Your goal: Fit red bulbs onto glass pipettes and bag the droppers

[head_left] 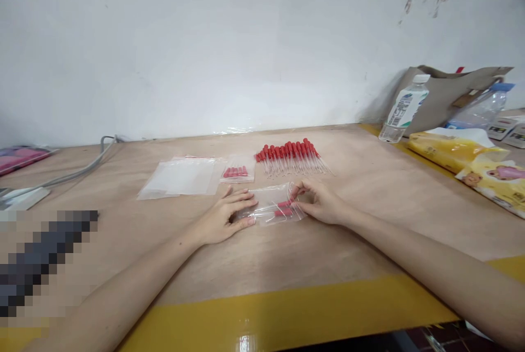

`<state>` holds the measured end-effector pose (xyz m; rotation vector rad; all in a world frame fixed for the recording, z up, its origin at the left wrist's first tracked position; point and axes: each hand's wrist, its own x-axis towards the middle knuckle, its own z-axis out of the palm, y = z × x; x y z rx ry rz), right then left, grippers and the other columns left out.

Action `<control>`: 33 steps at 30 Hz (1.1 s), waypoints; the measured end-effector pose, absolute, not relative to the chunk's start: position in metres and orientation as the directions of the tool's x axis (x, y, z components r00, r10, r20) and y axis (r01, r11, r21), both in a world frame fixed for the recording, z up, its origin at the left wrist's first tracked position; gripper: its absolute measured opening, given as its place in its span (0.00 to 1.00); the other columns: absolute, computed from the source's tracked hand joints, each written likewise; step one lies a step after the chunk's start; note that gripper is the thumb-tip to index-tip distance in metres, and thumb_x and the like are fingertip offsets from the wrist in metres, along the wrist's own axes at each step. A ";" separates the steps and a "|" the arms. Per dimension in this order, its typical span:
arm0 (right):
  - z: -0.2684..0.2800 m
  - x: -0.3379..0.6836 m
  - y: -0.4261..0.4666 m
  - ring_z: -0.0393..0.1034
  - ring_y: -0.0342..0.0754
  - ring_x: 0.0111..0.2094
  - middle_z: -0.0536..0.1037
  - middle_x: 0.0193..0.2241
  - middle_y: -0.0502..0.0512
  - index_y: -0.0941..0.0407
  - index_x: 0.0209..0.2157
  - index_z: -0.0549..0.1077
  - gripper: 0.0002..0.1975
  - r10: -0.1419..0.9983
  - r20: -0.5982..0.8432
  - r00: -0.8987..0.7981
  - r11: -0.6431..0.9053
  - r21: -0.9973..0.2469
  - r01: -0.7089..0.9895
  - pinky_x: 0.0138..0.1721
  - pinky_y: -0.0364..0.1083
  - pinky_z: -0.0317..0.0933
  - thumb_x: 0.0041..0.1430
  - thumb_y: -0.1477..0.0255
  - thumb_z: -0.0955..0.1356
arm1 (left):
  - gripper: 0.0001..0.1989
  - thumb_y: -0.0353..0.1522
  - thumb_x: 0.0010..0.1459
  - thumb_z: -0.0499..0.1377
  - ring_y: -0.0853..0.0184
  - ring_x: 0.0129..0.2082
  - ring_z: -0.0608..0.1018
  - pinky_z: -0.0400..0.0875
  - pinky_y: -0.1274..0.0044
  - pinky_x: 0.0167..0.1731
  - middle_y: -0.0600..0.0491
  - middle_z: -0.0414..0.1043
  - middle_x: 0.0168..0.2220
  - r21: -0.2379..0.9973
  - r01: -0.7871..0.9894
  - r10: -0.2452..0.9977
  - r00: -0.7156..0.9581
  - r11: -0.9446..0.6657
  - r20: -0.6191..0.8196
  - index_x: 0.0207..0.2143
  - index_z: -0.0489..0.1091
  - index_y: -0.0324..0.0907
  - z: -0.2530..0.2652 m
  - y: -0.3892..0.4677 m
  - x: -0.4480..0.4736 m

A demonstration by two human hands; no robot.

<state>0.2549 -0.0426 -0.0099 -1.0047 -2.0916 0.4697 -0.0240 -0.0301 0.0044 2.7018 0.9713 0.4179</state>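
Note:
A clear plastic bag (266, 197) lies flat on the table in front of me, with red-handled thin metal tools (283, 212) in it or on it. My left hand (223, 218) rests at its left end, fingers spread and pressing the plastic down. At the right end, my right hand (315, 201) pinches the bag's edge between thumb and fingers. Just behind, a filled clear bag (238, 172) holds several red handles. A row of loose red-handled tools (289, 155) lies farther back, their thin shafts toward me. Whether the right fingers also grip a tool is hard to see.
A stack of flat clear bags (180, 178) lies left of the filled one. At the right stand a water bottle (404, 109), a grey bag (443, 95) and yellow tissue packs (455, 150). A grey cable (82, 169) runs along the left. Yellow tape (287, 314) edges the table.

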 end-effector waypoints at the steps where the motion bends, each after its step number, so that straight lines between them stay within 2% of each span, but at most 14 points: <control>1: -0.012 0.252 -0.043 0.69 0.45 0.35 0.74 0.32 0.52 0.55 0.33 0.67 0.06 0.796 0.452 -0.402 0.604 -0.635 0.482 0.37 0.46 0.61 0.51 0.75 0.65 | 0.23 0.43 0.57 0.52 0.61 0.59 0.58 0.37 0.58 0.59 0.49 0.59 0.57 0.317 0.581 0.650 0.738 -0.749 0.183 0.54 0.61 0.47 0.005 -0.030 -0.024; 4: -0.015 0.250 -0.043 0.70 0.46 0.36 0.75 0.34 0.53 0.54 0.45 0.64 0.15 0.824 0.396 -0.406 0.560 -0.682 0.471 0.40 0.48 0.61 0.54 0.76 0.62 | 0.23 0.43 0.57 0.51 0.61 0.59 0.58 0.37 0.59 0.59 0.49 0.58 0.57 0.316 0.592 0.659 0.731 -0.741 0.174 0.54 0.61 0.47 0.004 -0.030 -0.024; 6: -0.013 0.254 -0.043 0.69 0.47 0.39 0.76 0.35 0.53 0.53 0.51 0.61 0.20 0.812 0.411 -0.414 0.582 -0.614 0.533 0.44 0.51 0.58 0.56 0.76 0.61 | 0.23 0.43 0.57 0.51 0.61 0.59 0.57 0.36 0.58 0.59 0.49 0.58 0.58 0.313 0.598 0.662 0.731 -0.738 0.165 0.54 0.60 0.47 0.004 -0.030 -0.024; 10: -0.004 0.263 -0.044 0.65 0.50 0.43 0.76 0.38 0.53 0.49 0.42 0.72 0.13 0.722 0.415 -0.554 0.688 -0.344 0.639 0.46 0.55 0.50 0.58 0.74 0.61 | 0.22 0.43 0.57 0.51 0.60 0.60 0.55 0.36 0.56 0.58 0.49 0.57 0.58 0.316 0.593 0.659 0.733 -0.741 0.168 0.54 0.61 0.48 0.003 -0.029 -0.026; 13: 0.000 0.268 -0.042 0.64 0.50 0.43 0.75 0.39 0.53 0.49 0.41 0.73 0.13 0.720 0.463 -0.517 0.675 -0.296 0.676 0.46 0.55 0.49 0.58 0.73 0.61 | 0.22 0.43 0.58 0.51 0.60 0.60 0.55 0.37 0.56 0.58 0.49 0.57 0.58 0.315 0.599 0.665 0.727 -0.736 0.171 0.54 0.61 0.48 0.002 -0.029 -0.026; 15: 0.003 0.271 -0.035 0.65 0.51 0.42 0.75 0.39 0.55 0.50 0.40 0.73 0.12 0.761 0.526 -0.380 0.595 -0.332 0.732 0.44 0.53 0.50 0.56 0.72 0.62 | 0.22 0.43 0.58 0.51 0.59 0.60 0.55 0.39 0.56 0.58 0.49 0.57 0.58 0.309 0.603 0.668 0.721 -0.735 0.184 0.53 0.62 0.48 0.001 -0.029 -0.026; 19: 0.010 0.275 -0.001 0.66 0.51 0.36 0.76 0.30 0.53 0.52 0.28 0.75 0.07 0.827 0.551 -0.112 0.369 -0.382 0.848 0.41 0.52 0.50 0.52 0.69 0.64 | 0.21 0.43 0.57 0.52 0.56 0.60 0.53 0.47 0.56 0.57 0.49 0.55 0.59 0.313 0.600 0.673 0.699 -0.736 0.242 0.51 0.65 0.48 0.000 -0.030 -0.026; 24: 0.015 0.258 0.046 0.66 0.53 0.35 0.75 0.25 0.53 0.54 0.22 0.73 0.12 0.848 0.510 0.145 0.054 -0.354 0.934 0.40 0.54 0.45 0.50 0.63 0.63 | 0.21 0.42 0.57 0.52 0.56 0.60 0.55 0.50 0.57 0.56 0.48 0.57 0.58 0.322 0.608 0.682 0.697 -0.726 0.221 0.52 0.64 0.48 0.001 -0.031 -0.026; 29: 0.014 0.238 0.070 0.67 0.56 0.34 0.75 0.25 0.58 0.55 0.22 0.74 0.14 0.872 0.426 0.243 -0.124 -0.288 0.950 0.39 0.55 0.45 0.49 0.63 0.62 | 0.21 0.42 0.57 0.52 0.57 0.60 0.56 0.51 0.58 0.56 0.48 0.56 0.58 0.335 0.601 0.681 0.696 -0.725 0.225 0.52 0.64 0.48 0.001 -0.031 -0.027; 33: 0.012 0.234 0.078 0.68 0.55 0.33 0.75 0.27 0.60 0.57 0.26 0.75 0.12 0.872 0.371 0.318 -0.199 -0.324 0.925 0.39 0.55 0.47 0.47 0.66 0.63 | 0.21 0.42 0.57 0.53 0.57 0.59 0.57 0.52 0.58 0.56 0.49 0.57 0.58 0.348 0.598 0.684 0.692 -0.722 0.231 0.52 0.64 0.49 0.000 -0.031 -0.027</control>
